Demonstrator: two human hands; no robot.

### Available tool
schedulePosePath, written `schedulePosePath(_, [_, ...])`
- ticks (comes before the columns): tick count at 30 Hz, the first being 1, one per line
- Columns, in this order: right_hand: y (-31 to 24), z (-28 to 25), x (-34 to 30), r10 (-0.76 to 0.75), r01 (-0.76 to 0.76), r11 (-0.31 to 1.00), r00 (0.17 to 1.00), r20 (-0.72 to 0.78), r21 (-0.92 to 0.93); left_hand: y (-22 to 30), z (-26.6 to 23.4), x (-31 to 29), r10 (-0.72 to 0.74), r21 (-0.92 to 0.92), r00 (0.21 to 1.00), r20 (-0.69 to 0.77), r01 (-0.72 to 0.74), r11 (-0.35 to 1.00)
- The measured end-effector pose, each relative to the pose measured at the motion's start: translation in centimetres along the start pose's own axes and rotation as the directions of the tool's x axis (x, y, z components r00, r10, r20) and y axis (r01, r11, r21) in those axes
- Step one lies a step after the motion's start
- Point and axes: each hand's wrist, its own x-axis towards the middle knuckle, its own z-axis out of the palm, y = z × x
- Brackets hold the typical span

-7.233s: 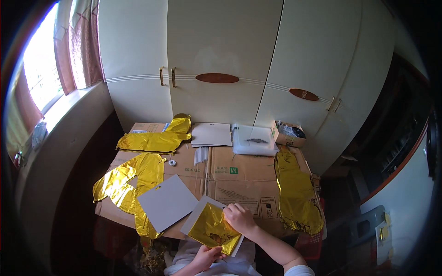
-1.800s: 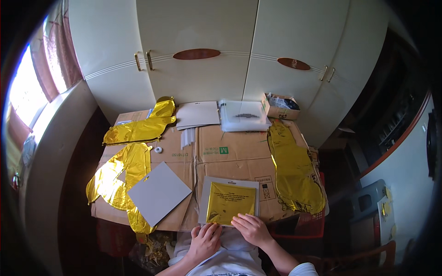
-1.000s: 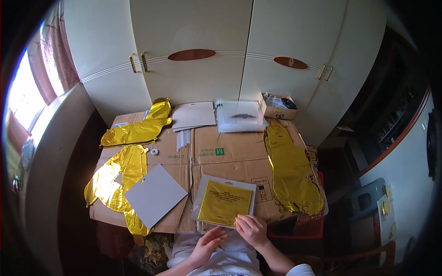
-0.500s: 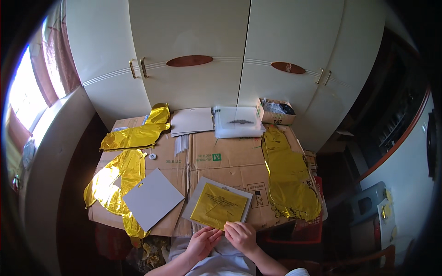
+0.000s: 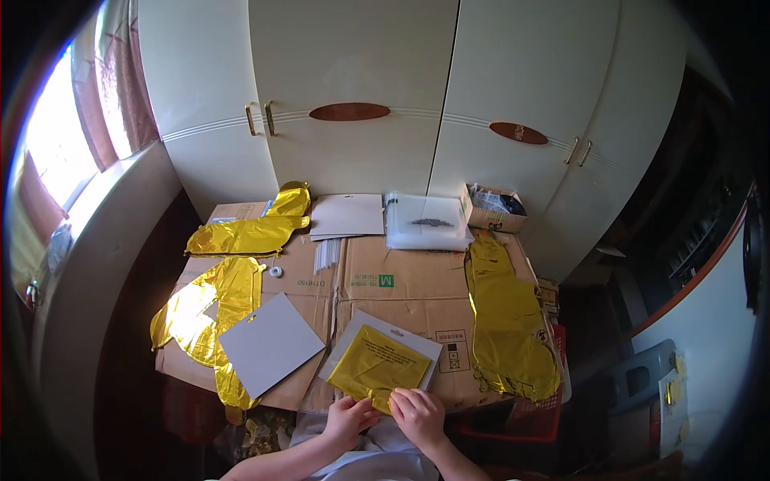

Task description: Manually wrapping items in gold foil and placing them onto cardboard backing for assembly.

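A folded gold foil balloon (image 5: 378, 365) lies at the near edge of the cardboard, with dark print over it. Behind it is a pale grey card (image 5: 417, 341) with a hanging slot; a clear bag seems to enclose both. My left hand (image 5: 353, 419) pinches the near left part of the gold foil, thumb and fingers together. Close beside it, my right hand (image 5: 417, 417) is closed on the near edge of the same foil. The fingertips partly hide that edge.
A loose grey card (image 5: 271, 346) lies left, beside spread gold foil balloons (image 5: 241, 289). Another gold balloon (image 5: 509, 321) covers the right side. Farther back are stacked cards (image 5: 346, 215), white strips (image 5: 326, 254), a ribbon roll (image 5: 276, 272), clear bags (image 5: 425, 228) and an open box (image 5: 495, 218).
My left fingers have closed on the foil's near edge, which is now pulled up and creased between both hands. The whole view has shifted slightly.
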Motion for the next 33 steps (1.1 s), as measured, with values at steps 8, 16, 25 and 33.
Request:
schedulePosePath(8, [0.2, 0.3, 0.5, 0.041, -0.041, 0.999, 0.998, 0.036, 0.003, -2.3, -4.5, -2.8, -0.021, -0.029, 1.0, 0.022, 0.022, 0.999])
schedulePosePath(16, [0.5, 1.0, 1.3, 0.045, -0.043, 0.996, 0.999, 0.025, -0.074, -4.4, -8.0, -4.2, -0.029, -0.115, 0.999, 0.022, 0.032, 0.993])
schedulePosePath(25, [1.0, 1.3, 1.2, 0.049, -0.05, 0.999, 0.996, 0.078, 0.014, -6.9, -8.8, -3.2, -0.078, -0.125, 0.982, 0.172, 0.1, 0.987])
schedulePosePath(33, [-0.3, 0.2, -0.2, 0.033, -0.06, 0.992, 0.97, 0.24, 0.108, -6.6, -7.6, -2.3, -0.134, -0.179, 0.92, 0.367, 0.212, 0.961])
